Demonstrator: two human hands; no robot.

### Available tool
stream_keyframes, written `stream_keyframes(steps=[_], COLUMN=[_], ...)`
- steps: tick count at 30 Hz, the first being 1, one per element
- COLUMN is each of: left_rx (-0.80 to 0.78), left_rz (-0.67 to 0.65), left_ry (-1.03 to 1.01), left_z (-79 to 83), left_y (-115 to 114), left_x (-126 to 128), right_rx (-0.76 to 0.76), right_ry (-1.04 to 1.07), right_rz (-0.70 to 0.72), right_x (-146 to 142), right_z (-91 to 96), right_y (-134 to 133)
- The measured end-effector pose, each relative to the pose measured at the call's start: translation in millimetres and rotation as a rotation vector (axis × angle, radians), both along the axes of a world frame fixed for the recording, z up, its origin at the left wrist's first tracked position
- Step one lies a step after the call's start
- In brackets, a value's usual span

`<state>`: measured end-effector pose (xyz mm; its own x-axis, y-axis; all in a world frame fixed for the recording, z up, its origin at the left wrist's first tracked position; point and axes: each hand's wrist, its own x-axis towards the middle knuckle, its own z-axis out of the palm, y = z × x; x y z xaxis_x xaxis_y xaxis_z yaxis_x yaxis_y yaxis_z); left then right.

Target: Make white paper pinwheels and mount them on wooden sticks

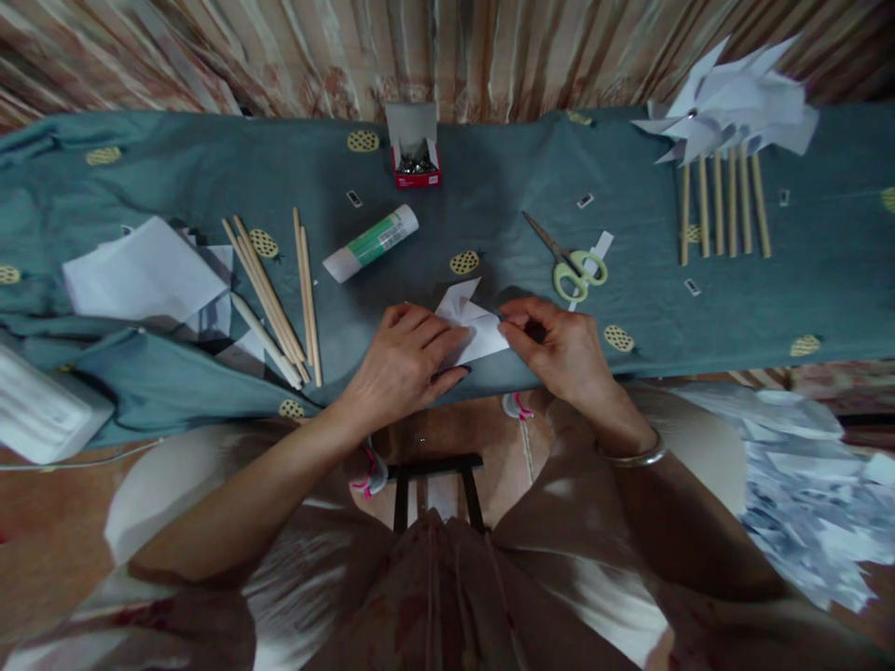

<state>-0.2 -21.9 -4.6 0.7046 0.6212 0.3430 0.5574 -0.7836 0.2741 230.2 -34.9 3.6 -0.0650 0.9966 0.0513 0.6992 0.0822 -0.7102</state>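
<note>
A folded white paper pinwheel [482,335] lies at the table's front edge between my hands. My left hand [409,359] rests over its left side, fingers pressing the paper down and thumb near the edge. At the right corner, my right hand [556,345] pinches the paper between thumb and index finger. Just beyond my right hand lie scissors [577,270] with pale green handles, on top of a thin white paper strip [601,247]. A glue stick [370,242] with a green label lies beyond my left hand.
Thin wooden sticks [262,289], a white pen [266,340] and white paper sheets [144,275] lie at left. An opened red box [418,168] of small metal pieces stands at the back. Finished pinwheels [741,102] on sticks lie at right. A white device [46,405] sits front left.
</note>
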Motion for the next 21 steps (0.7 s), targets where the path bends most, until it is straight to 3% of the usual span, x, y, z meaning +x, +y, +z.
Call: stream_keyframes(steps=[12, 17, 21], left_rx=[0.073, 0.125, 0.066], left_rz=[-0.059, -0.054, -0.06], left_ry=[0.068, 0.052, 0.029], left_z=[4.6, 4.3, 4.2], left_y=[-1.7, -2.2, -4.9], left_x=[13.1, 9.6, 5.1], right_rx=[0.059, 0.023, -0.07], right_ry=[-0.008, 0.142, 0.181], right_rz=[0.032, 0.175, 0.268], right_x=[1.4, 9.7, 13.6], right_z=[-3.2, 0.0, 2.4], right_y=[-0.9, -4.4, -7.9])
